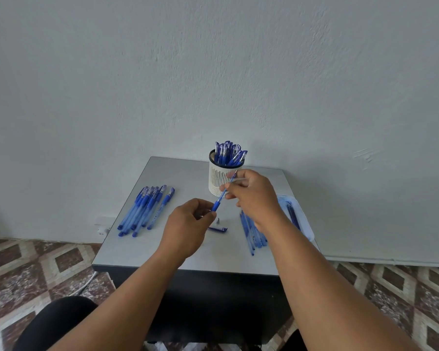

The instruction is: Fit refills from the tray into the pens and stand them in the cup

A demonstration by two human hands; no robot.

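Observation:
My left hand (188,224) grips a blue pen barrel (217,204) by its grip end, above the middle of the grey table (142,252). My right hand (254,196) pinches a thin refill (229,186) whose lower end runs into the barrel. On the table below lie the pen's metal tip (218,220) and its blue cap (219,228). A white slotted cup (219,178) at the back holds several capped blue pens (230,154). The clear tray (295,214) with refills sits at the right, partly hidden by my right forearm.
Several capped blue pens (147,209) lie in a pile on the left of the table. More blue pen parts (251,231) lie by my right wrist. A white wall stands right behind the table; patterned floor tiles surround it. My knees are below the front edge.

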